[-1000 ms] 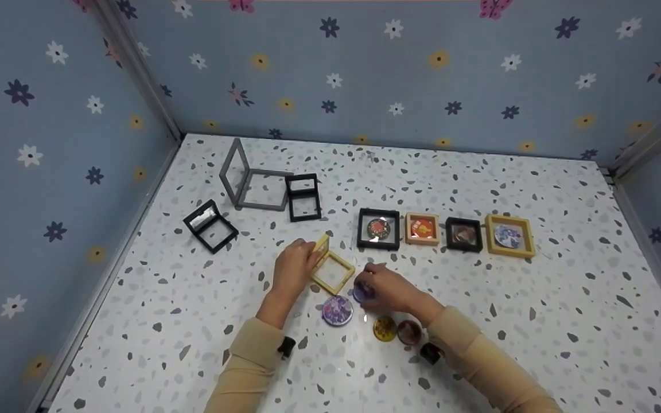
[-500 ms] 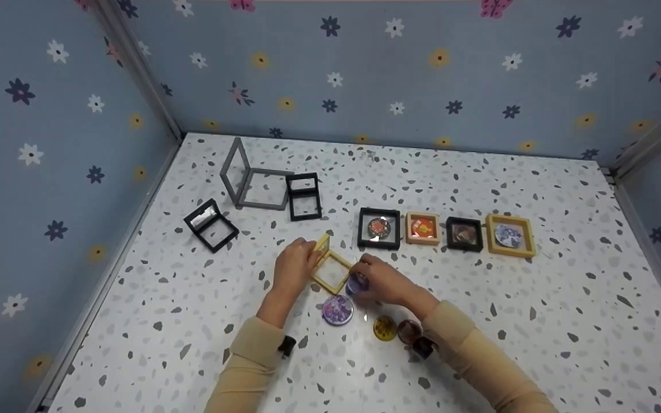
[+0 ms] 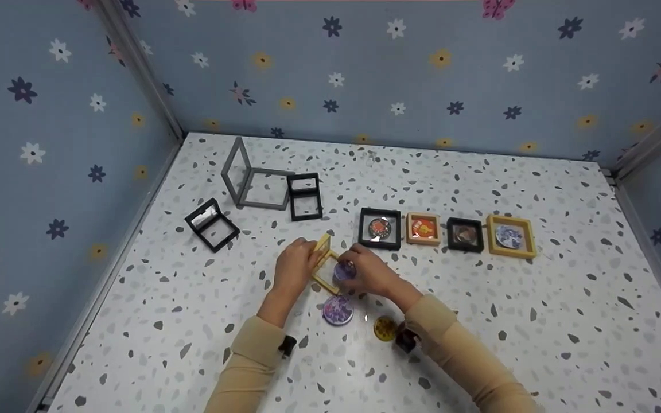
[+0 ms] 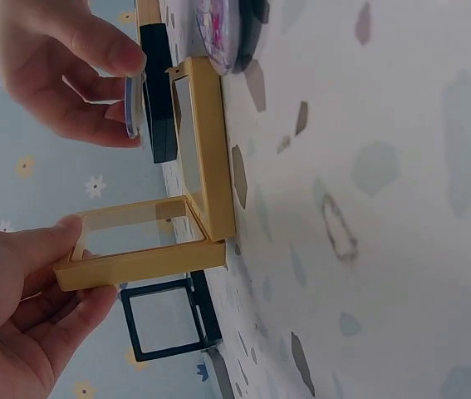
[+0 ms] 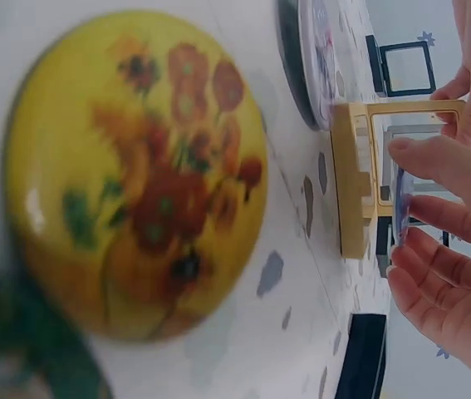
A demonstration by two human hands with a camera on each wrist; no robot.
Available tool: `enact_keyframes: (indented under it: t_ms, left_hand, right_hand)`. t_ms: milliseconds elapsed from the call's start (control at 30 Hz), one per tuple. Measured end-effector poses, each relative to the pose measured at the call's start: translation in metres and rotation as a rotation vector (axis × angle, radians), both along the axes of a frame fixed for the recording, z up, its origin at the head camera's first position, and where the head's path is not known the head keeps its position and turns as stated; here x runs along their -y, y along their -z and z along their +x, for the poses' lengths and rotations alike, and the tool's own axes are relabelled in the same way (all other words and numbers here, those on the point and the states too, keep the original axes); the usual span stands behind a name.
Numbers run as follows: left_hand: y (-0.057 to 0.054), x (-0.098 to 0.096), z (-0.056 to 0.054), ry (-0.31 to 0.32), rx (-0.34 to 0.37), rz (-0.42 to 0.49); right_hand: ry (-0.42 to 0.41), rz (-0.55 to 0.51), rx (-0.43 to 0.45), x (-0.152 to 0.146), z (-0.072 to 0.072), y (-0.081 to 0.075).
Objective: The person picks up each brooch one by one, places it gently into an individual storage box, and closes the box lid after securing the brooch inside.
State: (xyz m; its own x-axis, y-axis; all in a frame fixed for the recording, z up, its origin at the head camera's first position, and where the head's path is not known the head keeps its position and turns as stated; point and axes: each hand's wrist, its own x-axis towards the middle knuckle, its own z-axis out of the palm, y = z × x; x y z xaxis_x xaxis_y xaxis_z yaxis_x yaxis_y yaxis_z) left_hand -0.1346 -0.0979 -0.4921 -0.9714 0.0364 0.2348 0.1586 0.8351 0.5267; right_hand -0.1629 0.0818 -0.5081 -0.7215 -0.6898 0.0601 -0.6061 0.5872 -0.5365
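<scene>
My left hand [image 3: 295, 267] pinches the raised half of a yellow hinged display frame [image 4: 139, 270]. Its other half lies flat on the table, and clear film spans both halves. Between thumb and fingers, my right hand [image 3: 372, 272] holds a round purple-blue badge [image 3: 343, 271] by its edge. In the left wrist view, that badge [image 4: 134, 108] stands on edge, apart from the lower half of the frame. A second purple badge [image 3: 337, 310] lies on the table just in front of the frame. A yellow badge with flowers [image 5: 148, 179] lies nearer to me.
Standing in a row at the right are a black frame [image 3: 379, 229], an orange frame [image 3: 423, 229], a smaller black frame [image 3: 465, 234] and a yellow frame [image 3: 511, 236], each holding a badge. Open frames, grey [image 3: 264, 205] and black [image 3: 305, 217], [image 3: 213, 226], stand left. Patterned walls [image 3: 365, 74] enclose the table.
My right hand has moved left with the purple-blue badge, from beside the yellow frame to over its lower half. The left hand stays in place on the raised half.
</scene>
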Motion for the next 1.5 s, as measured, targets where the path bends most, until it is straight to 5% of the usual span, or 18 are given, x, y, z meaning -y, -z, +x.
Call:
enact_keyframes:
  t_ms: [600, 900, 1500]
  left_hand:
    - [-0.002, 0.0, 0.0, 0.0, 0.02, 0.0]
    - [-0.004, -0.001, 0.0, -0.016, 0.091, -0.007]
    - [-0.003, -0.002, 0.0, -0.016, 0.05, -0.005]
  right_hand:
    - [0.069, 0.057, -0.018, 0.022, -0.003, 0.01]
    - [0.081, 0.063, 0.001, 0.022, -0.004, 0.013]
    - [0.069, 0.01, 0.02, 0.012, -0.003, 0.008]
